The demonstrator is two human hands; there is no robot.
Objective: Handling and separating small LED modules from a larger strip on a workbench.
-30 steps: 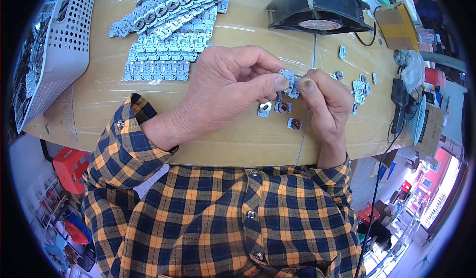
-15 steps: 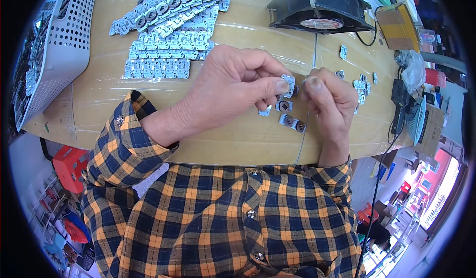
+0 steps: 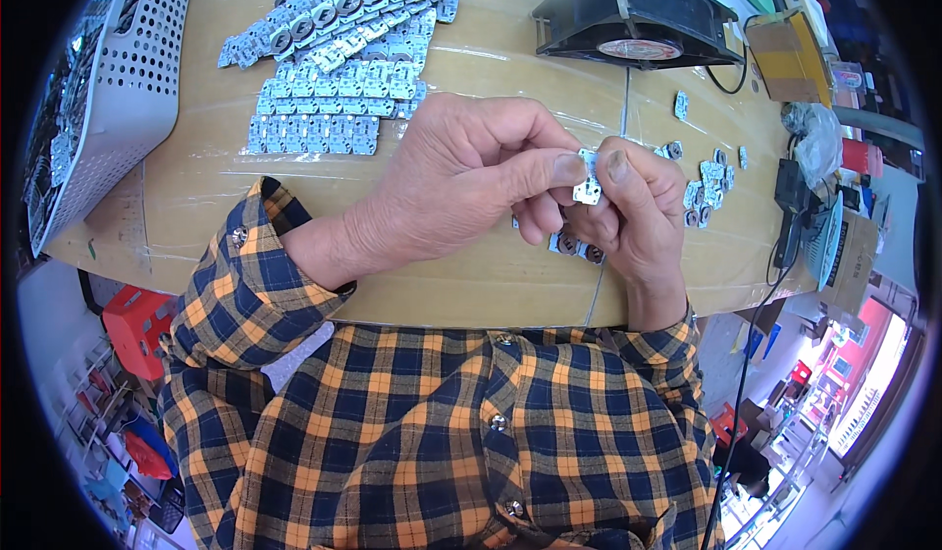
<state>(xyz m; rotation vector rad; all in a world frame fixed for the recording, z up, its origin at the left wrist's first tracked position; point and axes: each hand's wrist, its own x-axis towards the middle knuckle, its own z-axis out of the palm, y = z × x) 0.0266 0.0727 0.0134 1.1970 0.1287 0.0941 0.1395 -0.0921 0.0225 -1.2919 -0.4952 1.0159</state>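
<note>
My left hand (image 3: pixel 491 172) and my right hand (image 3: pixel 640 202) meet over the table. Between both thumbs and fingers they pinch a small light-coloured circuit board (image 3: pixel 588 191), its lower part showing. Just below the fingers lie a couple of small boards with dark round parts (image 3: pixel 566 243), partly covered by my hands. Right of my right hand is a loose cluster of similar small boards (image 3: pixel 708 189). Farther back on the left, panels of joined boards (image 3: pixel 314 134) lie in overlapping rows, some bearing dark round parts.
At the left stands a white perforated basket (image 3: pixel 147 64) full of boards. A black fan (image 3: pixel 638 20) sits at the back right. Beyond it are a cardboard box (image 3: pixel 788 57), a clear plastic bag (image 3: pixel 816 138) and a black cable (image 3: pixel 751 354) running down the right side.
My right hand has moved left to meet the left hand, and its fingers now grip the board too. The left hand has shifted slightly right with the board.
</note>
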